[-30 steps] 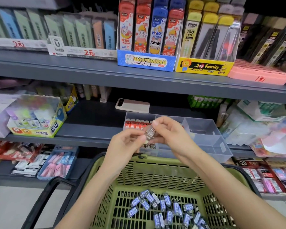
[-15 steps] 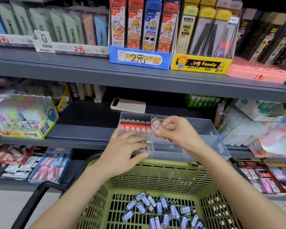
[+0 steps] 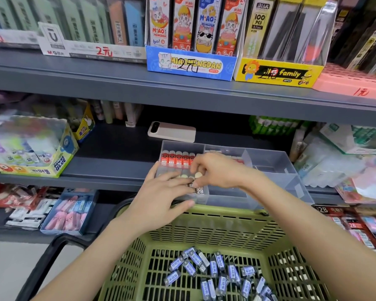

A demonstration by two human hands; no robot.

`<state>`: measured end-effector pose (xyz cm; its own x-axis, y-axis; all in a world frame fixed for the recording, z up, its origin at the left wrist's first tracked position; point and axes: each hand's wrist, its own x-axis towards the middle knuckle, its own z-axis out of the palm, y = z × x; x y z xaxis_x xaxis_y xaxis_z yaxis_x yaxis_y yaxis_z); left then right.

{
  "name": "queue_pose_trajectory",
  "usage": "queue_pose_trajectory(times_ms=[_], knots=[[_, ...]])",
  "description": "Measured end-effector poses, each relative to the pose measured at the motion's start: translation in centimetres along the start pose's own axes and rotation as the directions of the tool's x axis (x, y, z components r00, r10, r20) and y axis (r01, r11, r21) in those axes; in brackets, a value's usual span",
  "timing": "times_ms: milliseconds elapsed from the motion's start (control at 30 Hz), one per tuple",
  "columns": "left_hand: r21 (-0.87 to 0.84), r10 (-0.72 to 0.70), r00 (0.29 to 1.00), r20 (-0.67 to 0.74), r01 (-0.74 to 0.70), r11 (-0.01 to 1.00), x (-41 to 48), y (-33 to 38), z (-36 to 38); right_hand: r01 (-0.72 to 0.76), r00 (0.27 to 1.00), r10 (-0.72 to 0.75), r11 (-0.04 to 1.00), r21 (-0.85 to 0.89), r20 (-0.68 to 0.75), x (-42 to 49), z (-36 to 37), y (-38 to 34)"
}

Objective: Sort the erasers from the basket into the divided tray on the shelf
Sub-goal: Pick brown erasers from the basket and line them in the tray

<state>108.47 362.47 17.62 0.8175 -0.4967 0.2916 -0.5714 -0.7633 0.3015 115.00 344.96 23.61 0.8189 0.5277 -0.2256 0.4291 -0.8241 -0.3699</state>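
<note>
A clear divided tray [image 3: 269, 162] stands on the middle shelf. Its back-left compartment holds a row of red-sleeved erasers [image 3: 178, 158]. The front-left compartment holds erasers marked 2B [image 3: 200, 190]. My right hand [image 3: 219, 170] reaches over the tray, its curled fingertips pinching a small eraser [image 3: 192, 185] down in the front-left compartment. My left hand [image 3: 161, 196] lies with straight fingers over that compartment's row, thumb against the tray's front wall. Below, the green basket [image 3: 204, 224] holds several blue-sleeved erasers [image 3: 215, 270].
A phone [image 3: 172, 131] lies on the shelf behind the tray. A glue box [image 3: 33, 148] stands to the left and plastic packets [image 3: 334, 168] crowd the right. The upper shelf edge [image 3: 182, 92] overhangs. The basket's black handle [image 3: 41, 268] sticks out at the left.
Both hands held the eraser in front of the tray; my right hand has carried it down into the front-left compartment, and my left hand has let go and flattened over the row.
</note>
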Motion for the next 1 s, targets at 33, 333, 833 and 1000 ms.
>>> queue_pose_trajectory(times_ms=[33,333,833,1000], knots=[[0.0,-0.001,1.0,-0.003,0.001,1.0,-0.1,0.0,0.1,-0.011,1.0,0.011,1.0,-0.001,-0.029,0.1,0.1,0.0],[0.025,-0.008,1.0,0.008,0.008,1.0,0.0,-0.2,0.1,0.039,0.96,-0.168,0.872,-0.489,-0.224,-1.0,1.7,1.0],[0.182,-0.035,0.998,-0.045,0.043,0.982,-5.4,0.6,-0.1,-0.438,0.899,0.431,0.889,0.133,0.078,-15.5,17.8,6.5],[0.178,-0.099,0.995,-0.002,0.098,0.979,-9.0,1.2,0.0,-0.379,0.779,0.462,0.886,-0.268,0.424,-19.1,24.3,6.8]])
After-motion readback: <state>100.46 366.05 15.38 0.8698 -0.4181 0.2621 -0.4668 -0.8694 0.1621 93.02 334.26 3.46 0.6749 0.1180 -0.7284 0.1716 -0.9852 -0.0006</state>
